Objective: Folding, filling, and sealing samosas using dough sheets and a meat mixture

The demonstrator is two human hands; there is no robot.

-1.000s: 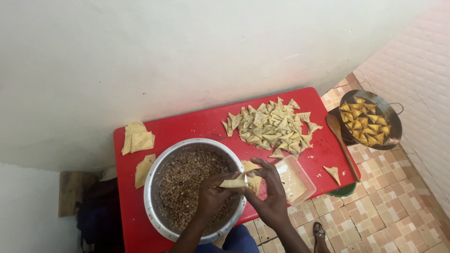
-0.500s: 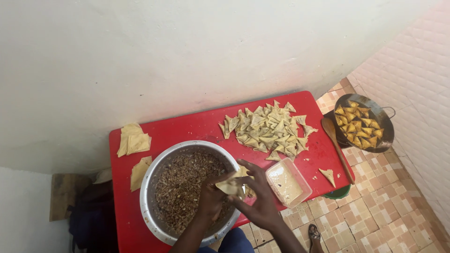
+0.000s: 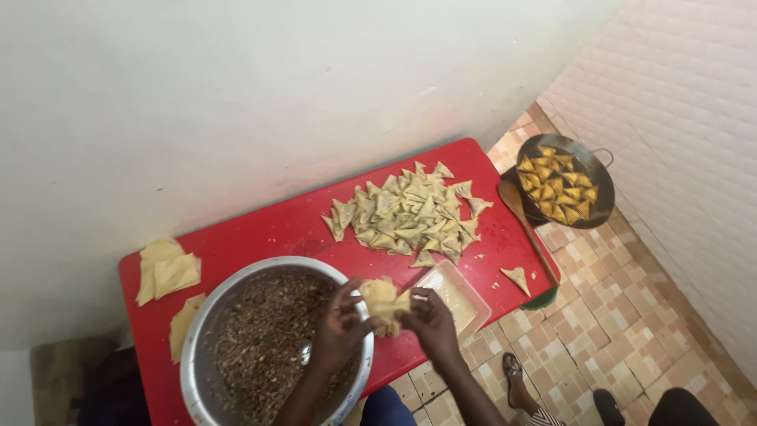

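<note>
My left hand (image 3: 337,331) and my right hand (image 3: 430,319) both hold one pale folded pastry wrapper (image 3: 383,301) above the rim of a large metal bowl (image 3: 197,355). The bowl is full of brown minced filling (image 3: 264,339), and a spoon (image 3: 303,353) lies in it under my left hand. A small clear plastic tub (image 3: 457,296) of pale paste sits just right of my right hand. All of this rests on a red table (image 3: 268,229).
A heap of folded raw triangles (image 3: 410,213) lies at the table's far side. Flat wrappers (image 3: 165,268) are stacked at the left edge. A wooden spoon (image 3: 524,221) and a single triangle (image 3: 518,276) lie at right. A dark pan (image 3: 603,197) of frying triangles sits on the tiled floor.
The camera view has shifted slightly. My hands stay together over the bowl's rim, turning and folding the wrapper between them.
</note>
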